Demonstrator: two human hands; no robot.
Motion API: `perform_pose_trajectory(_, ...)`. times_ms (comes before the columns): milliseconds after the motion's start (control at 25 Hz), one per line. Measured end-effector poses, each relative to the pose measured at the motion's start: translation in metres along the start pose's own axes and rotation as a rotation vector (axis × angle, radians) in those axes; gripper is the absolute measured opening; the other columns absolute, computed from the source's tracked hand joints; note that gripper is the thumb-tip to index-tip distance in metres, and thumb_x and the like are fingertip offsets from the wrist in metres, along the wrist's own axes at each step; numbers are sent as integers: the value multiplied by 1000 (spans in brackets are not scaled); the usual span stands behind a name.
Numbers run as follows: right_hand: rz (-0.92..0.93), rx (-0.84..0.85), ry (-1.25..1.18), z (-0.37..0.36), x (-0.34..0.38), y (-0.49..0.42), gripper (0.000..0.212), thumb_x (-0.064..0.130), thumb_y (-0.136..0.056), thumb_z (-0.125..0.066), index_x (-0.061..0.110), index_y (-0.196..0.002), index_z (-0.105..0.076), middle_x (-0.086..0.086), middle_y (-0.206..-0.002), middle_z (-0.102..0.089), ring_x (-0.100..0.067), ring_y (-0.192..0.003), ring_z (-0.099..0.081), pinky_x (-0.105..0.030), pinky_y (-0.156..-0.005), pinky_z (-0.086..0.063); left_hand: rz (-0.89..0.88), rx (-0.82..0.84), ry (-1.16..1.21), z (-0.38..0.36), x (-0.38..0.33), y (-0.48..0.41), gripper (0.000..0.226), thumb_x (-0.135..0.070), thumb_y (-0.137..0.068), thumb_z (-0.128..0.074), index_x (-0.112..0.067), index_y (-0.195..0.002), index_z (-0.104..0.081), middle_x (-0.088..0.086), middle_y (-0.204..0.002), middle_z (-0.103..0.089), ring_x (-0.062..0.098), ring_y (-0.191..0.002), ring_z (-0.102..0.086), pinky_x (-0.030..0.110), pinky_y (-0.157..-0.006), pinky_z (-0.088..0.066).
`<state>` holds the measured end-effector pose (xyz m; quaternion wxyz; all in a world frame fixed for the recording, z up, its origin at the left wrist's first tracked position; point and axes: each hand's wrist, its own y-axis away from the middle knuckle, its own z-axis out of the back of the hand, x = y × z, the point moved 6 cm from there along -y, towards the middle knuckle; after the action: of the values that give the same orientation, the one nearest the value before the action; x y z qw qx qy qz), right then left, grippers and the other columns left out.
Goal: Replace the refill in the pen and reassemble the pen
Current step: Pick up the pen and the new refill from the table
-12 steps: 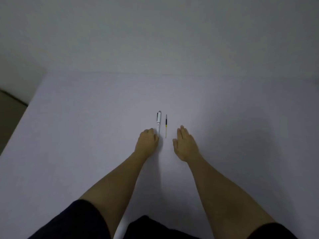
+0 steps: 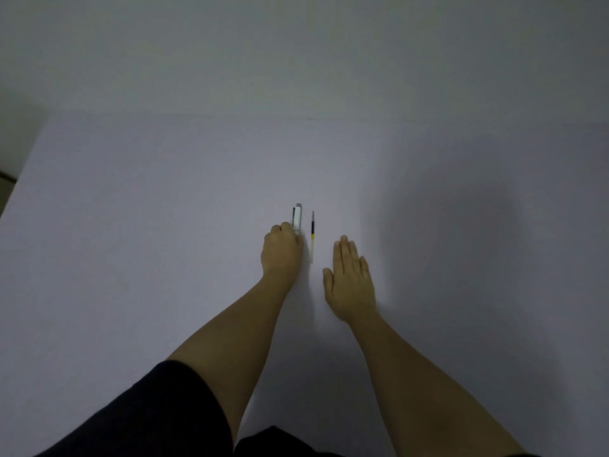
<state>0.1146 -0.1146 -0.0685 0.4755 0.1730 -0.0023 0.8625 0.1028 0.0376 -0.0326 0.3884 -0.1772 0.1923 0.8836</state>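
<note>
A white pen (image 2: 297, 218) with a clip lies on the white table (image 2: 164, 225), pointing away from me. My left hand (image 2: 281, 250) is curled over its near end, fingers closed around the barrel, so that end is hidden. Just to the right of the pen lies a thin refill (image 2: 312, 234), dark at the far half, with a yellow band and a pale near half. My right hand (image 2: 350, 282) rests flat on the table to the right of the refill, fingers extended, holding nothing and apart from the refill.
The table's left edge (image 2: 19, 189) drops off to a darker floor. A plain wall (image 2: 296, 61) rises behind the table's far edge. Dark sleeves and clothing show at the bottom of the view.
My left hand has closed over the near end of the pen. My right hand stays flat beside the refill.
</note>
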Motion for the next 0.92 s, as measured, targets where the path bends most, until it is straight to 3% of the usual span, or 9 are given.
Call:
perform_pose_trajectory(200, 7, 37, 0, -4, -1, 0, 62, 35, -91, -21, -1, -141, -30, -18, -150, -33, -33, -138, -33, -46, -111, -26, 80, 8, 52, 1, 5, 0, 26, -16, -95, -40, 5, -96, -56, 23, -93, -62, 34, -79, -57, 34, -61, -38)
perform_pose_trajectory(320, 11, 142, -36, -1, -1, -1, 71, 44, -88, -3, 4, -147, -8, -13, -158, -6, -26, -147, -6, -39, -118, -5, 49, -26, 127, 16, 7, 10, 23, -15, -93, -45, 4, -88, -56, 18, -78, -57, 26, -66, -49, 32, -57, -35)
perform_pose_trajectory(400, 7, 175, -130, 7, -1, -3, 62, 42, -97, -13, 6, -147, -4, -10, -159, 1, -22, -147, 1, -37, -119, -2, -16, -29, 198, 30, 9, 21, 21, -17, -92, -48, 0, -83, -54, 12, -70, -54, 24, -60, -48, 32, -51, -35)
perform_pose_trajectory(520, -40, 77, -436, 43, 1, -4, 52, 30, -99, -36, 5, -144, -26, -12, -155, -25, -23, -144, -21, -29, -116, -16, -106, 58, 290, 49, 14, 37, 18, -22, -92, -51, -7, -85, -52, 13, -68, -60, 22, -55, -49, 33, -50, -41)
perform_pose_trajectory(640, -93, -68, -687, 91, 6, 5, 38, 25, -96, -46, 8, -130, -51, -9, -127, -59, -17, -114, -55, -18, -94, -39, -279, 178, 288, 71, 10, 60, 16, -25, -93, -50, -10, -89, -54, 13, -71, -62, 17, -53, -45, 29, -52, -38)
perform_pose_trajectory(760, -99, -78, -860, 121, 14, 20, 28, 27, -93, -53, 16, -118, -61, -2, -98, -68, -20, -91, -67, -12, -71, -47, -449, 201, 217, 89, -6, 83, 16, -24, -95, -48, -10, -92, -55, 8, -71, -58, 13, -54, -43, 24, -52, -33)
perform_pose_trajectory(840, -61, -92, -910, 134, 21, 30, 14, 24, -91, -57, 27, -99, -68, 1, -86, -70, -21, -87, -70, -18, -73, -52, -528, 182, 199, 96, -17, 93, 16, -24, -95, -47, -10, -94, -55, 4, -73, -58, 10, -56, -43, 23, -53, -33)
perform_pose_trajectory(920, -45, -116, -969, 146, 25, 39, 19, 21, -90, -58, 36, -83, -66, 6, -80, -71, -15, -84, -71, -25, -78, -54, -570, 156, 210, 99, -25, 100, 16, -24, -95, -46, -11, -97, -56, 1, -74, -57, 10, -58, -44, 19, -54, -33)
